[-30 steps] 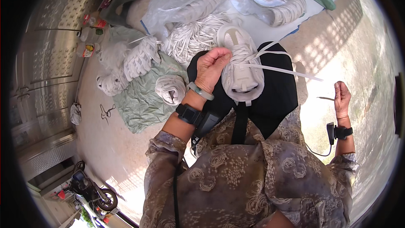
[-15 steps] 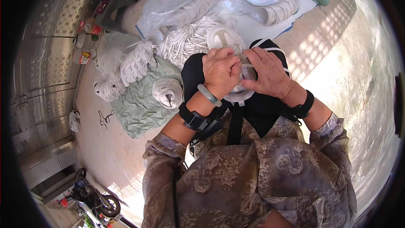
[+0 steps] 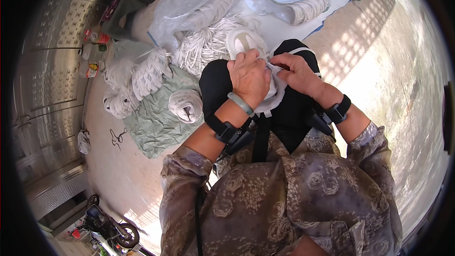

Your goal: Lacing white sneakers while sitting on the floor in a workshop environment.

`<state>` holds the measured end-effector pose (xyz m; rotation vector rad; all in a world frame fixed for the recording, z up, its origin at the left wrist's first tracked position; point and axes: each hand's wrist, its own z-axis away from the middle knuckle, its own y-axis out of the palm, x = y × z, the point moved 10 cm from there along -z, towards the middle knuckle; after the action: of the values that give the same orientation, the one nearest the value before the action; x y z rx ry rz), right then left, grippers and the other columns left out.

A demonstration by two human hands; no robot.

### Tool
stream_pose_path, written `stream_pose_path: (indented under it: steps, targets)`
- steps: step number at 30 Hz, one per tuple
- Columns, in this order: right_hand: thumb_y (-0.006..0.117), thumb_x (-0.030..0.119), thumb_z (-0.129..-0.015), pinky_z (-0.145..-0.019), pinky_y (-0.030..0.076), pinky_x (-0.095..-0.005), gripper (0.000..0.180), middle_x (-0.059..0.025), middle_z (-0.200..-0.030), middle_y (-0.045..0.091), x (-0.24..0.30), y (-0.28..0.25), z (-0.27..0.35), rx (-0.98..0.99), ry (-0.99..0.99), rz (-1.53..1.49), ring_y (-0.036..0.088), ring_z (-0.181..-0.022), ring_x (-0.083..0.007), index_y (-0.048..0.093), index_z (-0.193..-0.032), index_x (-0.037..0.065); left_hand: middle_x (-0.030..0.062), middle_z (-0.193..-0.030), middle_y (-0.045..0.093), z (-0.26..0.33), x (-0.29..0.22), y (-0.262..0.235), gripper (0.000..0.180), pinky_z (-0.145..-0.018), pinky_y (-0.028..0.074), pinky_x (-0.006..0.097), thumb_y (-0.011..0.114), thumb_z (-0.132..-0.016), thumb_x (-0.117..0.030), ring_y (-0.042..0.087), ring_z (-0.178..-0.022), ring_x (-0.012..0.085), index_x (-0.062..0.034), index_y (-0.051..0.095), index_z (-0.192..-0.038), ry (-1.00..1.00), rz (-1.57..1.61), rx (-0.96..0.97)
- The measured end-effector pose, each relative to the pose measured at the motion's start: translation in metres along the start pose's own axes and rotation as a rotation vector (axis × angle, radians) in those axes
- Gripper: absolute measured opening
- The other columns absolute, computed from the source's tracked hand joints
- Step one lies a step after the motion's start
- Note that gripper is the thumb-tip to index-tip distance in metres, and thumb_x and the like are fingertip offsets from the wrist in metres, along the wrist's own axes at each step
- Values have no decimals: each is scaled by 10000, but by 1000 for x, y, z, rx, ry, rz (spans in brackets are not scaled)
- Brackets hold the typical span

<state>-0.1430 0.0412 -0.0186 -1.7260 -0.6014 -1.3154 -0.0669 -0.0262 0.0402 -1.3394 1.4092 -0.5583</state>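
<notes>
A white sneaker upper [image 3: 242, 40] with pale mesh at the toe rests on my lap, its toe pointing away from me. My left hand [image 3: 250, 79] is closed over its middle, fingers curled across the front part. On the right side of the opening my right hand [image 3: 299, 77] pinches with thumb and forefinger at a white shoelace, close to the left fingers. A strip of white lace [image 3: 299, 50] lies over my right knee. The fingers hide most of the lacing holes.
Beyond my knees lies a heap of loose white laces [image 3: 204, 50]. Stacked shoe uppers [image 3: 150, 71] and a rolled bundle [image 3: 185, 106] lie on a green cloth [image 3: 156, 130] at left. Bagged uppers [image 3: 305, 7] sit at the back. Bottles [image 3: 91, 68] stand by the metal door.
My right hand has turned and its fingers have drawn together at the upper's edge. The left hand has shifted slightly and covers more of the upper. The view has moved a little.
</notes>
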Motion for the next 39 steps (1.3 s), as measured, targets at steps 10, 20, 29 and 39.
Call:
stream_pose_path:
  steps: [10, 20, 29, 39]
  targets:
    - [516, -28, -681, -694, 452, -265, 361, -105, -842, 592, 4, 9, 3, 71, 49, -151, 570, -759, -181, 581, -1032, 21, 71, -1020, 547, -6, -9, -7, 79, -755, 338, 404, 615, -652, -95, 504, -885, 267, -66, 606, -725, 94, -29, 26]
    - [559, 61, -677, -652, 473, -323, 343, -132, -791, 561, 32, -2, 19, -62, -154, 188, 572, -693, -271, 574, -1018, 38, 96, -1067, 552, 169, 190, -103, 117, -848, 349, 441, 550, -650, -102, 514, -948, 289, -42, 581, -744, -232, -476, 255]
    - [622, 171, -773, -518, 463, -258, 254, -32, -759, 568, -16, 0, 2, -34, 463, -163, 532, -651, -104, 509, -960, 43, 63, -958, 619, 266, 297, -111, 204, -823, 379, 447, 596, -716, -248, 580, -928, 259, -131, 623, -880, -869, -640, 604]
    - [607, 74, -801, -538, 408, -195, 60, 28, -718, 549, -10, 19, -20, 2, 227, -242, 480, -634, -34, 568, -817, 31, 92, -862, 603, 43, 86, -35, 175, -745, 395, 413, 587, -799, -225, 564, -802, 313, -58, 629, -769, -43, 182, -1]
